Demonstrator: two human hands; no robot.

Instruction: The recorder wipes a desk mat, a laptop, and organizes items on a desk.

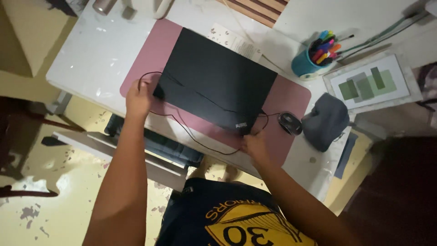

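Closed black laptop (218, 82) lies flat on a pink mat (291, 98) on the white desk (95, 50). Left hand (139, 98) grips the laptop's near-left corner, fingers curled over the edge. Right hand (255, 143) is at the near-right corner, touching the edge; its grip cannot be told. A thin black cable (200, 143) loops across the mat near the near edge. Mouse (290, 123) sits just right of the laptop; grey pouch (325, 120) beside it; pen cup (309, 64) farther off.

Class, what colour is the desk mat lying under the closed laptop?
Pink, seen in the head view: the desk mat.
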